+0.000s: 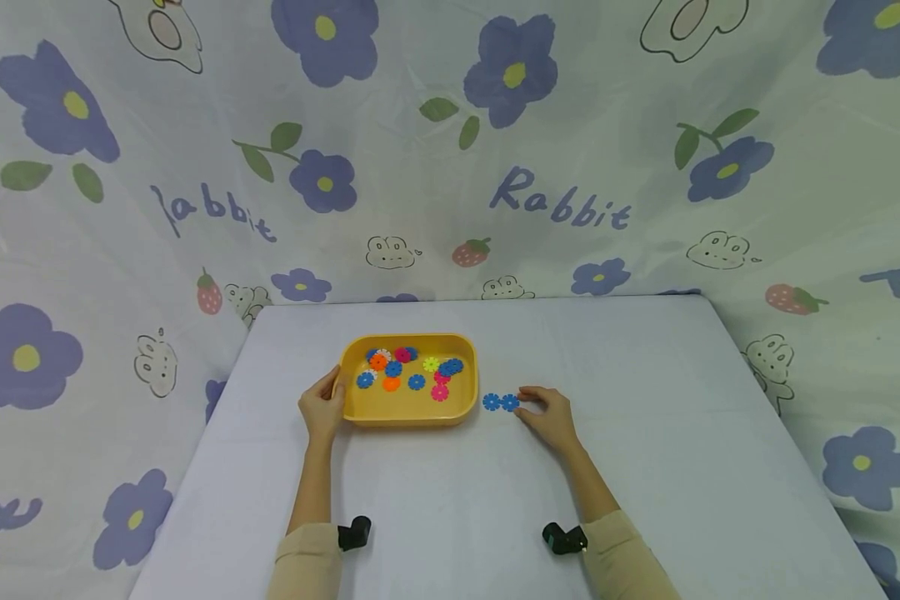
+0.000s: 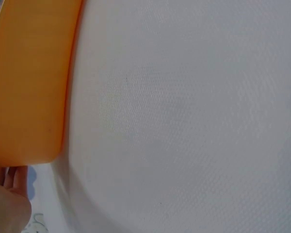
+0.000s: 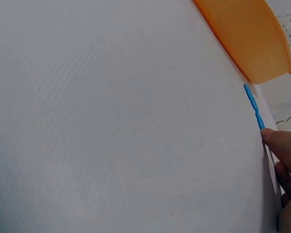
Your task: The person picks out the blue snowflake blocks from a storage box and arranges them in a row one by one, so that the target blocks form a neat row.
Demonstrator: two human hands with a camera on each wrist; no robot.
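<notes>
Pinching outer edge of blue disc pair (image 1: 497,402), right hand (image 1: 551,417) is noted. Pair located just beside right edge of yellow tray (image 1: 411,422), near its front corner; contact with counter (image 1: 450,500) cannot be told. Tray's left edge gripped by left hand (image 1: 322,406). Discs judged light, stiff, smooth; rim hold advised, joint left unstrained.

Tray (image 1: 390,407) rested on table (image 1: 645,375), scattered discs (image 1: 417,382) lay in tray, left hand (image 1: 322,405) was at tray's left end, joined discs (image 1: 492,402) were just right of tray, right hand (image 1: 553,418) at their right end, curtain (image 1: 420,58) hung behind table.
</notes>
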